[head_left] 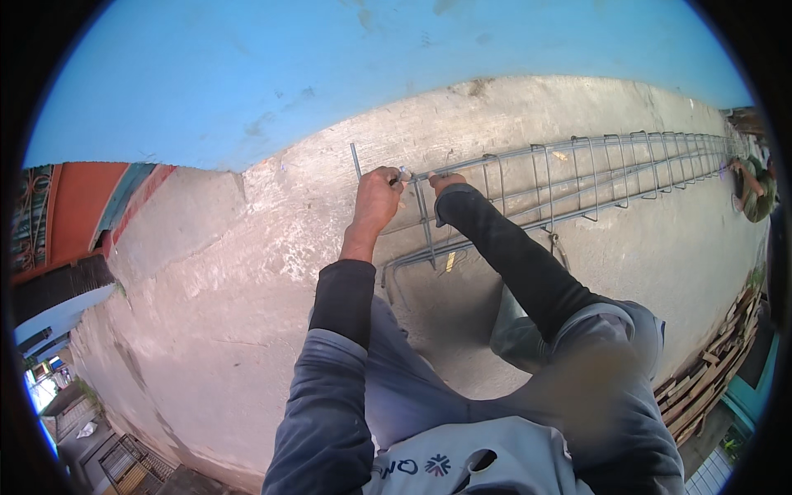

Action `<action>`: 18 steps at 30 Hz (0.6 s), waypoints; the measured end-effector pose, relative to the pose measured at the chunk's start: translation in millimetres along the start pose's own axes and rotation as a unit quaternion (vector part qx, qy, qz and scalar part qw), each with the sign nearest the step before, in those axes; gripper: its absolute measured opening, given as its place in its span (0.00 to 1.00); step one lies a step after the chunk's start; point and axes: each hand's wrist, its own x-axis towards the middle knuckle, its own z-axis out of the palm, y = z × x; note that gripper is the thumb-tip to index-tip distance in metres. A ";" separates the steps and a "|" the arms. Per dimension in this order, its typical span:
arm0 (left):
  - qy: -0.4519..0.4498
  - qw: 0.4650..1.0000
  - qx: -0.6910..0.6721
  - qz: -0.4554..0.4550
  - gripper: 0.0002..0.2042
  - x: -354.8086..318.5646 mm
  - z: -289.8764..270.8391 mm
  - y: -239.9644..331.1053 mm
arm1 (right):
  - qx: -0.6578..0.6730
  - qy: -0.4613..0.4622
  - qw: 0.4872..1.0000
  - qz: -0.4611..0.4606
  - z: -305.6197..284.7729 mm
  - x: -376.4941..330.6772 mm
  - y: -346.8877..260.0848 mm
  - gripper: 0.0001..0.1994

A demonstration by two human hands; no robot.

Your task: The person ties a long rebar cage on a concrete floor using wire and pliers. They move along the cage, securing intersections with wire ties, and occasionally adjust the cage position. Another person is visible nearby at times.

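Fingers of the left hand and the right hand work close together at the near end of a steel bar cage

Left fingers are bent inward, nearly closed, with a small pale-grey piece at their tips; whether they pinch it or merely rest against it, I cannot tell. Right fingers are folded low over the upper bars, just beside the left; what they have hold of, if anything, is hidden.

Beneath them hangs the end stirrup, and a loose-looking bar end sticks up past the left hand. A yellow tag sits by the lower bars. Further along, a hooked piece of metal shows near the cage's lower edge.

From there the cage stretches away to the right over pale concrete, beside a blue wall. Stirrups already stand spaced along most of it, so the frame looks largely shaped; the near corner seems the unfinished part, though individual ties are too small to judge. Another person crouches at the far end.
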 end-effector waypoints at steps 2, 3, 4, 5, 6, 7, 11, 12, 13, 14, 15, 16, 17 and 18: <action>0.000 1.000 0.005 -0.003 0.06 -7.3 -4.2 -5.1 | 0.091 0.056 0.994 0.007 21.6 -4.8 0.6 0.16; 0.006 1.000 0.012 0.011 0.06 -6.4 -4.8 -4.4 | 0.113 0.094 0.989 -0.015 24.4 2.1 10.1 0.17; 0.012 0.999 0.019 0.026 0.06 -3.8 -4.5 -3.0 | 0.093 0.139 0.983 -0.081 26.9 10.2 24.8 0.18; 0.008 1.000 0.022 0.011 0.06 -7.6 -11.2 -8.9 | 0.081 0.172 0.971 -0.143 37.5 5.1 23.9 0.19; 0.004 1.000 0.024 -0.002 0.06 -10.7 -17.1 -14.0 | 0.224 0.129 0.965 -0.052 42.7 4.9 21.3 0.18; 0.000 1.000 0.025 -0.015 0.06 -13.6 -21.4 -18.1 | 0.359 0.083 0.929 0.041 43.4 7.7 18.8 0.16; 0.021 1.000 0.009 0.015 0.06 -15.6 -34.5 -34.9 | 0.340 0.073 0.937 0.025 40.5 14.5 8.2 0.15; 0.024 0.999 0.013 0.023 0.06 -15.9 -33.1 -35.8 | 0.321 0.076 0.944 0.013 38.4 16.8 8.2 0.16; 0.027 0.999 0.016 0.031 0.07 -16.2 -32.6 -36.7 | 0.350 0.059 0.934 0.035 35.3 19.8 7.2 0.18; 0.028 0.998 0.020 0.048 0.07 -17.3 -30.8 -35.9 | 0.375 0.042 0.924 0.058 32.3 21.5 8.3 0.20; 0.030 0.997 0.024 0.066 0.07 -18.1 -29.4 -34.6 | 0.400 0.026 0.912 0.081 29.9 21.7 9.5 0.23; 0.032 0.996 0.027 0.084 0.07 -18.3 -28.4 -32.6 | 0.393 0.024 0.915 0.093 27.4 21.3 10.4 0.23; 0.024 0.996 0.026 0.080 0.07 -19.9 -30.3 -32.3 | 0.386 0.018 0.916 0.106 26.5 17.7 7.4 0.23; 0.016 0.997 0.025 0.076 0.07 -21.0 -33.3 -31.9 | 0.380 0.013 0.917 0.119 24.3 13.8 5.0 0.24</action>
